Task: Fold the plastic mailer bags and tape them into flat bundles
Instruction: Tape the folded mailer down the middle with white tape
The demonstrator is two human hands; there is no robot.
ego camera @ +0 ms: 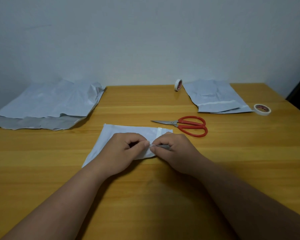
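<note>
Both of your hands meet over the folded mailer bag, which lies flat on the wooden table directly in front of you. Your left hand rests on the bag with its fingers curled, thumb and forefinger pinching something small at the bag's right part. Your right hand pinches the same spot from the other side, fingertips touching those of the left; what sits between them looks like a small piece of tape or film, too small to tell. A strip of tape already crosses the bag near its right end. Just right of the bag lie red-handled scissors, blades pointing left. Beyond the scissors sits a stack of mailers between two tape rolls, one standing, one flat. Far left of the bag lies a crumpled pile of mailers.
</note>
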